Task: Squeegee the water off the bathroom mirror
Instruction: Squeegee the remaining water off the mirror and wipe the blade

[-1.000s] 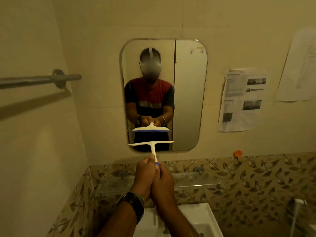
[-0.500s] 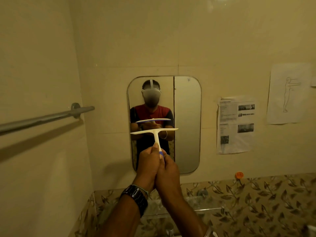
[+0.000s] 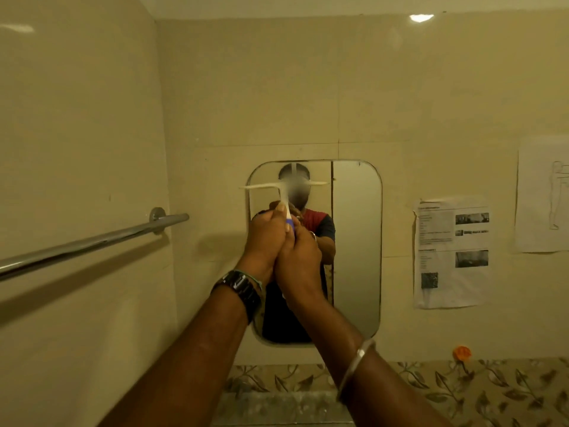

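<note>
Near the top of the mirror (image 3: 357, 241), the white squeegee (image 3: 271, 185) was held with its blade level, its left tip reaching past the glass's edge. The left hand (image 3: 266, 238) and right hand (image 3: 300, 257) were clasped together, fingers curled tightly round the blue-ended handle below the blade.

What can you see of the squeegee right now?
The squeegee is white, T-shaped, plastic-looking, with a blue grip end. Its blurred blade lies almost level near the top of the mirror, left end past the mirror's edge. The handle points down into the left hand and right hand, clasped round it. Blade contact with the glass cannot be told.
</note>
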### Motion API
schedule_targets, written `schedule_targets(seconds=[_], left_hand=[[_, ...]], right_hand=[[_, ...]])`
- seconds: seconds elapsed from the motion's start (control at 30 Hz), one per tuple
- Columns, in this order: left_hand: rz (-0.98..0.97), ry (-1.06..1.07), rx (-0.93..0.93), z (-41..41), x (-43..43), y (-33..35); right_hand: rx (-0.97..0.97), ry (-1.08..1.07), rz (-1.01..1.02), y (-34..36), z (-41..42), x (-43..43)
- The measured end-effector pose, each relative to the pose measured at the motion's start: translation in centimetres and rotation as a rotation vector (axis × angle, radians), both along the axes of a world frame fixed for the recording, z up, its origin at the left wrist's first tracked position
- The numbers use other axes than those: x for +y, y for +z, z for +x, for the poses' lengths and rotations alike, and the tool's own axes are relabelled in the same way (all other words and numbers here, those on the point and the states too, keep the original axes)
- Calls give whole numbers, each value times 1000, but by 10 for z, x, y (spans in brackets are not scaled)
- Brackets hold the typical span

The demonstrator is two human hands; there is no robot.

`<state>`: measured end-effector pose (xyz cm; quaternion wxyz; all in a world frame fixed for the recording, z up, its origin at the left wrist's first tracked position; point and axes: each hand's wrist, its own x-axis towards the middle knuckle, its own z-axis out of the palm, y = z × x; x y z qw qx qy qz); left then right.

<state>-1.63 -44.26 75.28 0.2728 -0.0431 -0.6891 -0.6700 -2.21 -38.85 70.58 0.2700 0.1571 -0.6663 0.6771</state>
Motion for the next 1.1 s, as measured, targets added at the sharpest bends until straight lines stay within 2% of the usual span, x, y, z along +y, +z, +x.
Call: schedule_targets(seconds=[0.2,0.57,1.1], left_hand=[[1,45,49,-23,-30,37],[50,53,71,-44,-55,63],[19,106,37,-59,-66,49]], right_hand=[[15,21,58,41,-22,-27],[44,53,20,70,-37,-51],[14,21,62,56,-53,-64]])
